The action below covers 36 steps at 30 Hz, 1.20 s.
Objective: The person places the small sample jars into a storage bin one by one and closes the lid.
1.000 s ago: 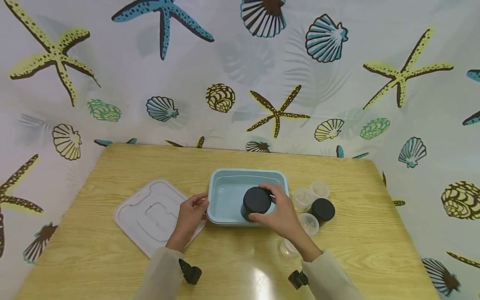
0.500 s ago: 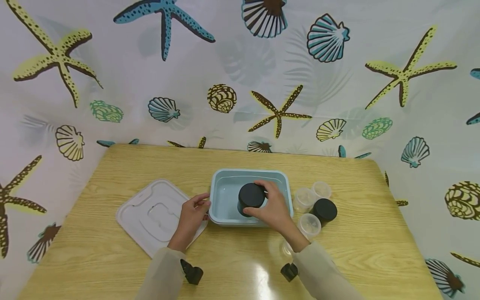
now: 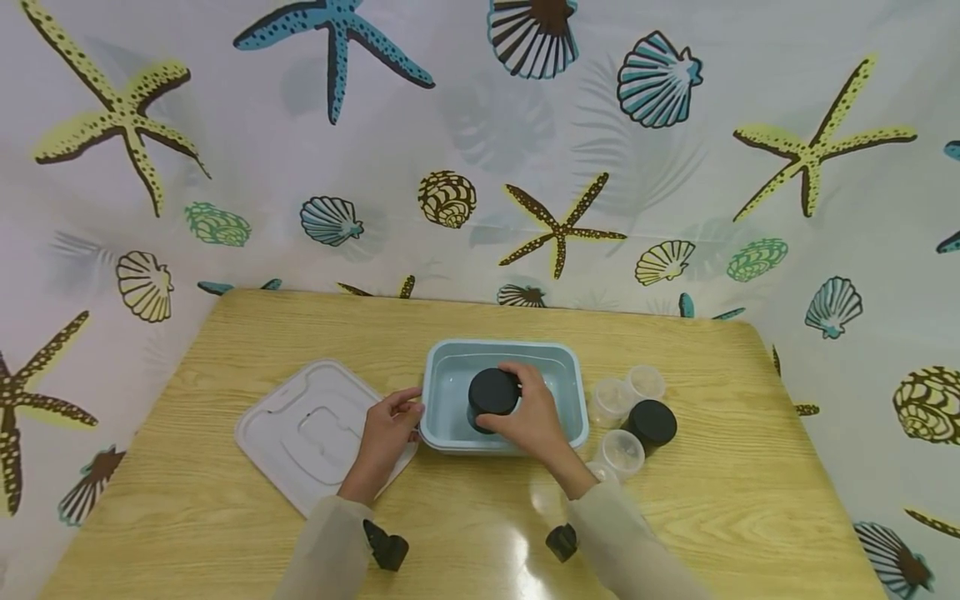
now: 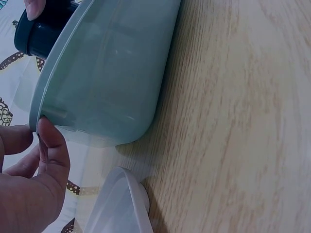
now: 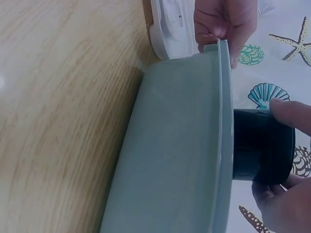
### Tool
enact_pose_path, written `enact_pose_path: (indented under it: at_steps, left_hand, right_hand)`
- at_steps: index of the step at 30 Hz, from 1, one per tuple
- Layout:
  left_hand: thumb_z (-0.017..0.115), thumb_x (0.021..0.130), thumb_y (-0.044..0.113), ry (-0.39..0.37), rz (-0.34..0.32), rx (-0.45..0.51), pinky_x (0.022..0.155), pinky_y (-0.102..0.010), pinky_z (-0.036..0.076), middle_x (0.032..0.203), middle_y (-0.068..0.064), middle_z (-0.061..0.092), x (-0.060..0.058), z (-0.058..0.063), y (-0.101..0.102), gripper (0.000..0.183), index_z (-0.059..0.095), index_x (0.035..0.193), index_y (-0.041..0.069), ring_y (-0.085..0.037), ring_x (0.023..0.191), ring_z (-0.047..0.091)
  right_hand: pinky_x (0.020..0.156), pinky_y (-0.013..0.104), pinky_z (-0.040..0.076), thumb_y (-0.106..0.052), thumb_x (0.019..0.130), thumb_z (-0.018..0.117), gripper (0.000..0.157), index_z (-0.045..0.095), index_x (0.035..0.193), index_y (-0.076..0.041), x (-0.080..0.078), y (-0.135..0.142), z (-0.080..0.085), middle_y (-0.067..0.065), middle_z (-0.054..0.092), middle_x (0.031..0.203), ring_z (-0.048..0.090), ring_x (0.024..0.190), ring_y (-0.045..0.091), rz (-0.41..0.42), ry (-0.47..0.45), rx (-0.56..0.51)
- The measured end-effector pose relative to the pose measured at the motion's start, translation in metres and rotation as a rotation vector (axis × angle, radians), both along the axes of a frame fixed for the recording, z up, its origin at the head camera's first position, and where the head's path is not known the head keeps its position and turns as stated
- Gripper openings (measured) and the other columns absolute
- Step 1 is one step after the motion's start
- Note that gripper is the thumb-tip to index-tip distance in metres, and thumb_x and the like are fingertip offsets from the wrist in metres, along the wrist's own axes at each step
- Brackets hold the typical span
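A light blue plastic tub [image 3: 452, 387] stands near the middle of the table. My left hand [image 3: 386, 429] pinches its left rim between thumb and fingers, as the left wrist view also shows. Over the tub, my right hand [image 3: 534, 417] grips a black-lidded dark jar [image 3: 492, 390] around the lid, thumb on the near side and fingers on the far side. In the right wrist view the dark jar [image 5: 257, 145] sticks up above the tub's rim [image 5: 224, 121], its lower part hidden behind the wall.
The tub's white lid [image 3: 300, 433] lies flat at the left, close to my left hand. Several small clear containers [image 3: 622, 452] and a second black-lidded jar [image 3: 652, 422] stand right of the tub. A patterned cloth [image 3: 480, 125] hangs behind the wooden table [image 3: 720, 483].
My right hand has carried the dark jar leftward over the tub, from its right part to about its middle. The left hand stays at the rim.
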<state>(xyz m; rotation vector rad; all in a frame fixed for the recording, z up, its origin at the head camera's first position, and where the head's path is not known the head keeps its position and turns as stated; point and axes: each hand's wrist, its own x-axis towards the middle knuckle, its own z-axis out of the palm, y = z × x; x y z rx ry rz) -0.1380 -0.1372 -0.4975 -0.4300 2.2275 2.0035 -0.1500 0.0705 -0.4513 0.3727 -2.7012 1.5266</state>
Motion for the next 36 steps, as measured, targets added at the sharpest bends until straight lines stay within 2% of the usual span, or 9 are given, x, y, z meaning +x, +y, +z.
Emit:
enact_pose_path:
  at_steps: [11, 22, 36]
  left_hand:
    - [0.052, 0.096, 0.002, 0.017, 0.006, 0.051, 0.059, -0.021, 0.050, 0.099, -0.012, 0.055, 0.000, -0.002, -0.001, 0.035, 0.053, 0.130, -0.005, -0.005, 0.070, 0.055]
    - [0.051, 0.096, 0.003, 0.001, 0.009, 0.050, 0.059, -0.020, 0.048, 0.099, -0.012, 0.055, 0.000, -0.002, -0.001, 0.034, 0.053, 0.130, -0.003, -0.008, 0.071, 0.053]
    - [0.053, 0.096, 0.004, 0.007, 0.015, 0.057, 0.057, -0.020, 0.048, 0.102, -0.016, 0.057, 0.002, 0.000, -0.001, 0.037, 0.052, 0.131, -0.004, -0.008, 0.070, 0.053]
  right_hand:
    - [0.093, 0.051, 0.043, -0.011, 0.067, 0.084, 0.070, 0.051, 0.127, 0.000, -0.004, -0.011, -0.009, 0.019, 0.052, 0.119, 0.053, 0.109, 0.035, 0.016, -0.031, -0.007]
    - [0.097, 0.050, 0.042, -0.012, 0.067, 0.084, 0.070, 0.050, 0.127, 0.001, -0.007, -0.022, -0.019, 0.019, 0.052, 0.121, 0.052, 0.111, 0.034, 0.031, -0.051, -0.012]
    - [0.099, 0.048, 0.041, -0.009, 0.066, 0.082, 0.069, 0.048, 0.125, 0.005, -0.011, -0.034, -0.024, 0.021, 0.049, 0.123, 0.051, 0.112, 0.033, 0.092, -0.081, 0.069]
